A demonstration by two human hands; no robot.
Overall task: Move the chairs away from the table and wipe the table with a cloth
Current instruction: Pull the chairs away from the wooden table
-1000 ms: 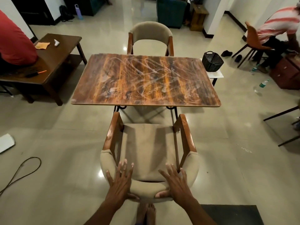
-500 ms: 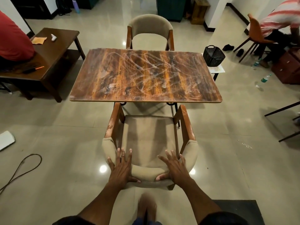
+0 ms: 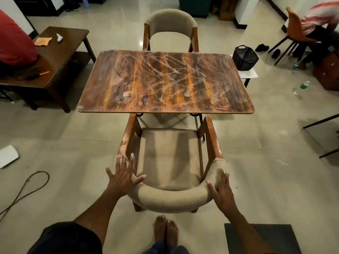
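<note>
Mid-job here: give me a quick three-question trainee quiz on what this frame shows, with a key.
1. True or false: both hands rest on the padded backrest of the near chair.
2. Which stands on the small white side table? A) black basket B) water bottle C) orange cloth
3. Fill in: the far chair stands at the table's ____ edge.

Key:
1. True. The left hand and right hand lie at its two ends, fingers spread.
2. A, the black basket.
3. Far; it is opposite the near chair, across the smeared table.
</note>
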